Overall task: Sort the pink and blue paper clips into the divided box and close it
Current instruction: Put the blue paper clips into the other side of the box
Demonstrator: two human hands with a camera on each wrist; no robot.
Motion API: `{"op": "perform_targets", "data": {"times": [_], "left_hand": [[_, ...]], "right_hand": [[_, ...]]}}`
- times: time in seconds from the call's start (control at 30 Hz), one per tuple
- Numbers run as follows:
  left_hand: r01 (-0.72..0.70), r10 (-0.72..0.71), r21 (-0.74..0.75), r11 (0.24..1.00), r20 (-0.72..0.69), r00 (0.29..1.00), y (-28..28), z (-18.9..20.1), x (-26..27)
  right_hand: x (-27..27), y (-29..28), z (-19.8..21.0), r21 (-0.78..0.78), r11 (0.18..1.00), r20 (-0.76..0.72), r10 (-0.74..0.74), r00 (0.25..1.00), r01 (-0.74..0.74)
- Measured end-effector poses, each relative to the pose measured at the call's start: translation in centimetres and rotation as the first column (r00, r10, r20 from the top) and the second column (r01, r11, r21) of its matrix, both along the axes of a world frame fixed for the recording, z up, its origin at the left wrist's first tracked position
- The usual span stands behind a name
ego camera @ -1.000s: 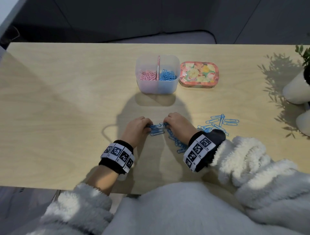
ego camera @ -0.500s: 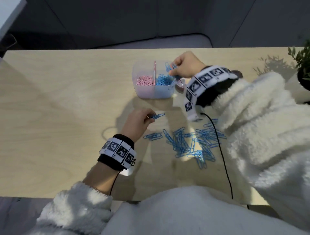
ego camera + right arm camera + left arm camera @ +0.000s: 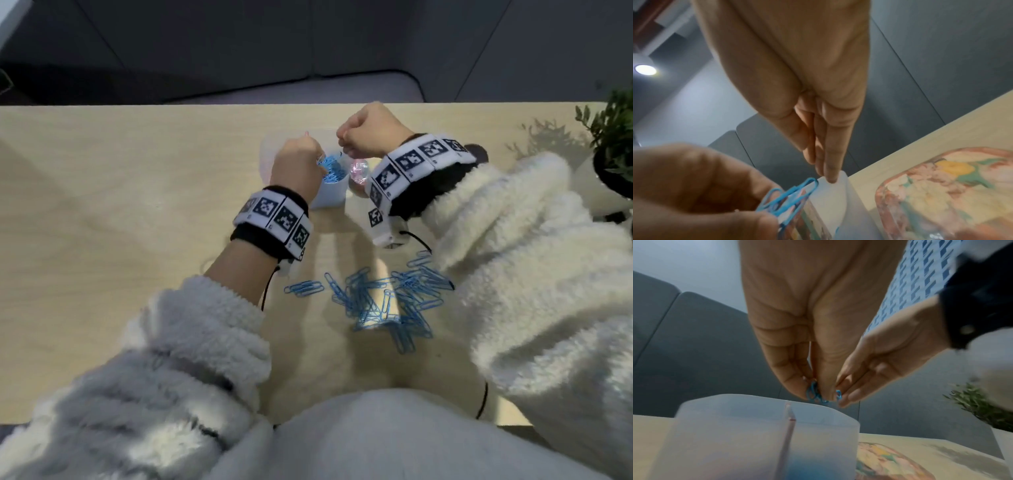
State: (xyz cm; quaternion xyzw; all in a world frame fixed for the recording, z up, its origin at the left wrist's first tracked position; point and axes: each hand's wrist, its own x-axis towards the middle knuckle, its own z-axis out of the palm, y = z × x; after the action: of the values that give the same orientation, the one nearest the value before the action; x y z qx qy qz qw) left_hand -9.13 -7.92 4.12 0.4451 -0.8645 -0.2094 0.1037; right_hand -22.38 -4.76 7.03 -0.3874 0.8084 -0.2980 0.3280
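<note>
My left hand (image 3: 320, 159) hovers over the right compartment of the translucent divided box (image 3: 329, 198) and pinches a few blue paper clips (image 3: 813, 394) between thumb and fingers. Blue clips (image 3: 334, 173) lie in that compartment; the pink side is hidden behind my left hand. My right hand (image 3: 342, 146) hangs just right of it, fingers straight and together, its fingertips (image 3: 829, 177) at the box's rim (image 3: 834, 194) with nothing seen in them. A pile of blue clips (image 3: 387, 301) lies on the table near me. The flowered lid (image 3: 941, 186) lies right of the box.
The box has a pink divider (image 3: 787, 434) down its middle. A potted plant (image 3: 613, 137) stands at the table's right edge. Wrist cables (image 3: 419, 241) trail over the table by the clip pile. A grey sofa sits beyond the far edge.
My left hand has risen from near the table up to the box, carrying blue clips. My right hand has stayed over the box's right side, and its blue clips are no longer seen.
</note>
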Motion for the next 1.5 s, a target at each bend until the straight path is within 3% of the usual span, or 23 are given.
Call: {"op": "perform_targets", "data": {"times": [0.07, 0.17, 0.23, 0.3, 0.4, 0.47, 0.57, 0.63, 0.7, 0.83, 0.97, 1.07, 1.13, 1.23, 1.33, 1.4, 1.5], "left_hand": [[0.010, -0.009, -0.016, 1.000, 0.068, 0.998, -0.6, -0.2, -1.3], [0.051, -0.054, 0.016, 0.999, 0.191, 0.980, -1.4, -0.2, -2.8], [0.093, -0.100, 0.039, 0.995, 0.248, 0.964, -1.4, -0.4, -2.9], [0.165, -0.157, -0.030, 0.986, 0.188, 0.970, -1.0, -0.2, -2.4], [0.241, -0.243, -0.148, 0.959, 0.007, 0.970, 1.5, 0.2, 0.0], [0.285, -0.290, -0.120, 0.951, -0.019, 0.957, 3.8, -0.3, 2.5], [0.301, -0.305, 0.059, 0.952, 0.087, 0.948, 6.9, -3.1, 6.9], [0.253, -0.284, 0.182, 0.950, 0.171, 0.944, 8.3, -5.0, 9.3], [0.198, -0.240, 0.195, 0.961, 0.224, 0.944, 9.3, -6.3, 10.7], [0.137, -0.176, 0.244, 0.960, 0.143, 0.974, 11.0, -7.2, 9.9], [0.212, -0.249, 0.244, 0.946, 0.129, 0.960, 12.6, -7.3, 7.3], [0.296, -0.314, 0.175, 0.939, 0.085, 0.946, 12.3, -6.5, 7.4], [0.411, -0.430, 0.140, 0.901, 0.152, 0.890, 12.2, -6.0, 7.9], [0.491, -0.515, 0.154, 0.857, 0.276, 0.812, 12.4, -6.6, 7.5], [0.525, -0.556, 0.183, 0.831, 0.281, 0.782, 12.7, -7.4, 6.6], [0.550, -0.568, 0.150, 0.822, 0.295, 0.769, 12.4, -7.4, 6.2], [0.547, -0.557, 0.125, 0.828, 0.304, 0.773, 12.1, -7.2, 5.5]], "right_hand": [[-0.3, 2.3, 0.4, -0.102, 0.995, 0.073, 0.007, 0.997, 0.000], [-1.0, 5.8, 0.6, -0.157, 0.984, -0.015, 0.087, 0.996, -0.088], [-1.8, 8.5, 0.2, -0.160, 0.984, 0.006, 0.080, 0.997, -0.078], [-2.8, 11.7, -0.7, -0.107, 0.993, 0.000, 0.046, 0.999, -0.046], [-5.0, 17.1, -3.8, 0.060, 0.998, -0.232, 0.026, 0.972, -0.013], [-6.0, 20.3, -5.7, 0.214, 0.975, -0.364, 0.025, 0.931, 0.058], [-5.5, 23.4, -7.9, 0.300, 0.946, -0.371, -0.002, 0.929, 0.122], [-4.5, 24.0, -9.3, 0.263, 0.958, -0.379, -0.008, 0.925, 0.116], [-3.1, 23.7, -10.1, 0.238, 0.968, -0.397, 0.019, 0.918, 0.083], [0.9, 21.9, -10.7, 0.185, 0.982, -0.409, 0.121, 0.904, -0.047], [3.9, 20.6, -10.5, 0.122, 0.963, -0.347, 0.267, 0.899, -0.239], [3.0, 20.8, -9.7, 0.100, 0.976, -0.326, 0.214, 0.921, -0.191], [2.1, 21.6, -9.3, 0.167, 0.970, -0.321, 0.224, 0.920, -0.177], [2.9, 22.6, -9.0, 0.299, 0.907, -0.312, 0.386, 0.868, -0.295], [5.0, 22.2, -9.6, 0.331, 0.858, -0.389, 0.503, 0.771, -0.393], [6.0, 21.5, -10.0, 0.318, 0.865, -0.423, 0.496, 0.758, -0.388], [6.5, 20.5, -10.4, 0.246, 0.894, -0.392, 0.446, 0.805, -0.376]]}}
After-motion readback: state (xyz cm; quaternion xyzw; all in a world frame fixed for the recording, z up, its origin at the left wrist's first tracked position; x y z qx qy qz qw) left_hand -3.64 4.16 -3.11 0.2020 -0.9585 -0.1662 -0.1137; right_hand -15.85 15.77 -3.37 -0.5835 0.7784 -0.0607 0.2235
